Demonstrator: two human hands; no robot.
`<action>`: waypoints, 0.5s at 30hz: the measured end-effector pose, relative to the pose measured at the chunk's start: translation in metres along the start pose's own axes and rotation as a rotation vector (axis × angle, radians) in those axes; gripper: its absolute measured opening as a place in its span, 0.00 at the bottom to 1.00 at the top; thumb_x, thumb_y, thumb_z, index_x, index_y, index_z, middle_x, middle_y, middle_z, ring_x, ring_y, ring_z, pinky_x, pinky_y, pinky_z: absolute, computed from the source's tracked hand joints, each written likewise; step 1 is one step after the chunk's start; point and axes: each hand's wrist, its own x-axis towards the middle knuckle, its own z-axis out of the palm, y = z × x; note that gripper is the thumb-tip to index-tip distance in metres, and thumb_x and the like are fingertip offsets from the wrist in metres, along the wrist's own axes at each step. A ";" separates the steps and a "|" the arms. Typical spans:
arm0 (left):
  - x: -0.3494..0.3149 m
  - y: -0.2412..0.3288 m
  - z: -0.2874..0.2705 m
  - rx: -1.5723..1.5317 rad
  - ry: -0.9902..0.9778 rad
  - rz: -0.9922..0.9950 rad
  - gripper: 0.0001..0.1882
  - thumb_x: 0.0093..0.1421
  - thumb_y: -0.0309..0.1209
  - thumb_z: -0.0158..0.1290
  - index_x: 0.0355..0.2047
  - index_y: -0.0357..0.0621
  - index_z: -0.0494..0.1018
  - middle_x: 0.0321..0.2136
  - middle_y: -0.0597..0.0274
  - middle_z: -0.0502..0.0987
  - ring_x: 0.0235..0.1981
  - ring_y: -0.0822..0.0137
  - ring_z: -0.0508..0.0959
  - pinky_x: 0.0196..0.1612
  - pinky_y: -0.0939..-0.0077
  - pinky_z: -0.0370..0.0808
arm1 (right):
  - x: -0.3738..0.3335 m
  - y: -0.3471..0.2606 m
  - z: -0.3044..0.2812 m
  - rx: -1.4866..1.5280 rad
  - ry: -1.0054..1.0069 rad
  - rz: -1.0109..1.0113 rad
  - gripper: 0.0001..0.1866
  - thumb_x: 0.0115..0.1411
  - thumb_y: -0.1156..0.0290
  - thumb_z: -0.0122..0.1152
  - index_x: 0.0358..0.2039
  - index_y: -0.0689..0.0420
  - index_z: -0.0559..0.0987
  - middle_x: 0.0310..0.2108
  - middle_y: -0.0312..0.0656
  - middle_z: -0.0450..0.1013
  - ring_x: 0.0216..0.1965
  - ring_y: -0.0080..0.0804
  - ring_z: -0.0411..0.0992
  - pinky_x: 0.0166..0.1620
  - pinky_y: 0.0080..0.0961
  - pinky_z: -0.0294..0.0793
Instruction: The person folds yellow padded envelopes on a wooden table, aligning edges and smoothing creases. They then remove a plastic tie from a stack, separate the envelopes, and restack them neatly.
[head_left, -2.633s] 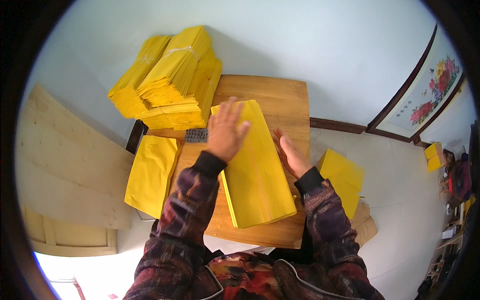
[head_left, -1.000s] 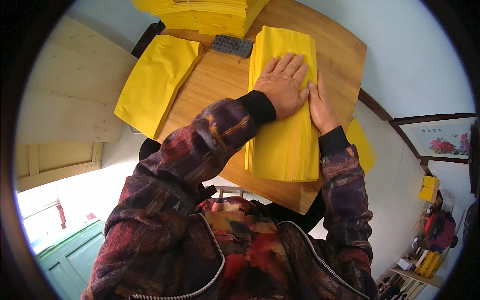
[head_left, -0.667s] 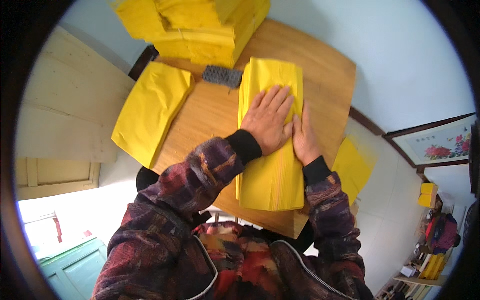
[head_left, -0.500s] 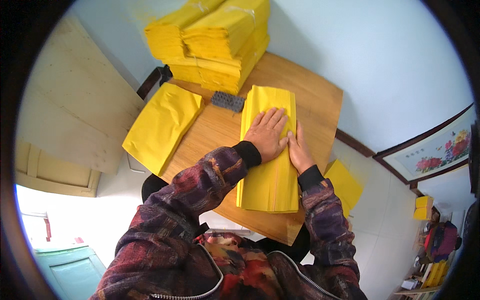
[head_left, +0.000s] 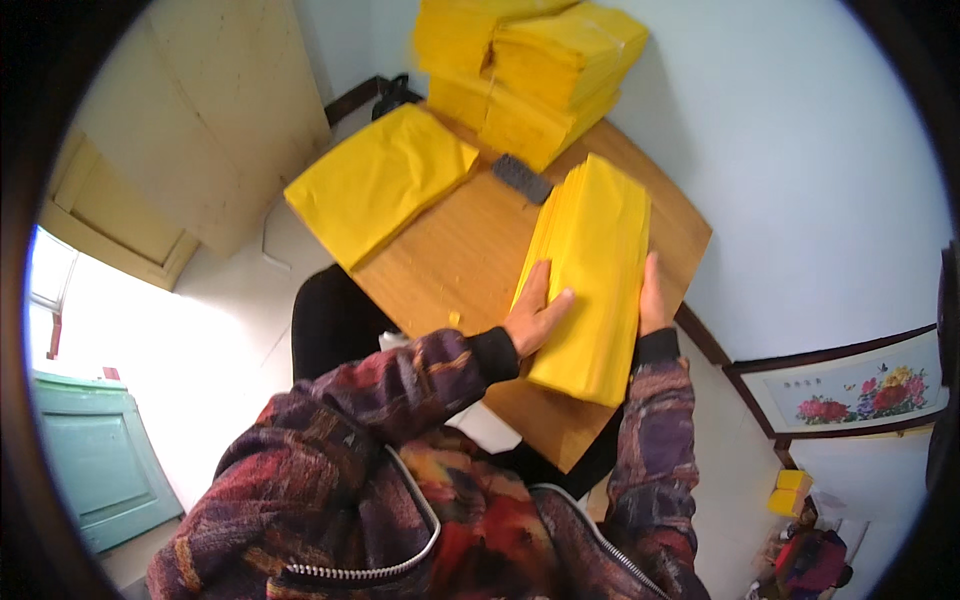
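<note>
A thick stack of yellow paper point(head_left: 597, 270) stands at a slant near the right end of the table, its many layers showing along the left side. My left hand point(head_left: 536, 312) presses its left side low down, thumb over the top face and fingers along the edge. Against the right side rests my right hand point(head_left: 652, 296), with most of its fingers hidden behind the paper. Together the two hands clasp the stack between them. Just beyond its far left corner lies a dark grey, bumpy block point(head_left: 521, 179).
Tied yellow paper bundles point(head_left: 560, 60) are piled at the table's far side by the wall. A flatter yellow paper pile point(head_left: 385, 180) overhangs the left edge of the wooden table point(head_left: 450, 260). A black seat point(head_left: 335, 325) sits below the left edge. A framed flower picture point(head_left: 845, 385) leans at right.
My left hand has come off the top of the stack and taken its left side. The stack is now turned clockwise and looks tilted. The whole view has shifted.
</note>
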 end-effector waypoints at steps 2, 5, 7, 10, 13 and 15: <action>0.001 -0.005 0.004 0.001 0.027 0.022 0.46 0.62 0.56 0.41 0.63 0.27 0.42 0.65 0.37 0.40 0.68 0.51 0.39 0.67 0.67 0.39 | -0.014 -0.005 0.004 0.024 0.032 0.082 0.34 0.65 0.43 0.37 0.59 0.58 0.62 0.56 0.42 0.64 0.54 0.30 0.64 0.54 0.24 0.65; 0.002 -0.010 -0.005 -0.125 0.013 -0.007 0.48 0.61 0.59 0.39 0.63 0.27 0.40 0.65 0.37 0.40 0.68 0.51 0.39 0.66 0.68 0.40 | -0.039 -0.005 0.008 -0.061 0.091 -0.032 0.38 0.64 0.39 0.34 0.61 0.59 0.60 0.58 0.44 0.62 0.57 0.33 0.62 0.56 0.27 0.63; 0.003 -0.014 -0.012 -0.180 0.021 -0.023 0.48 0.61 0.60 0.39 0.63 0.27 0.40 0.65 0.38 0.41 0.68 0.52 0.40 0.66 0.69 0.41 | -0.057 0.001 0.005 -0.065 0.002 -0.065 0.42 0.62 0.36 0.33 0.63 0.59 0.56 0.60 0.45 0.58 0.59 0.36 0.59 0.58 0.28 0.62; 0.006 -0.021 -0.019 -0.282 -0.004 -0.167 0.44 0.64 0.57 0.37 0.65 0.34 0.37 0.66 0.47 0.41 0.68 0.60 0.40 0.66 0.74 0.42 | -0.080 0.016 -0.001 -0.176 0.240 0.095 0.42 0.63 0.36 0.32 0.65 0.57 0.53 0.62 0.45 0.56 0.60 0.36 0.58 0.58 0.29 0.61; 0.020 -0.026 -0.022 -0.396 0.004 -0.162 0.44 0.63 0.59 0.36 0.65 0.35 0.42 0.66 0.51 0.46 0.66 0.60 0.46 0.65 0.74 0.46 | -0.080 0.018 -0.003 -0.162 0.174 0.003 0.40 0.63 0.37 0.30 0.65 0.54 0.54 0.63 0.42 0.55 0.60 0.36 0.58 0.58 0.31 0.61; 0.035 -0.026 -0.026 -0.408 0.029 -0.153 0.42 0.63 0.59 0.36 0.64 0.35 0.47 0.64 0.52 0.51 0.64 0.61 0.51 0.64 0.73 0.49 | -0.071 0.012 -0.003 -0.136 0.156 -0.011 0.40 0.63 0.37 0.29 0.65 0.54 0.53 0.63 0.41 0.55 0.60 0.36 0.57 0.59 0.32 0.60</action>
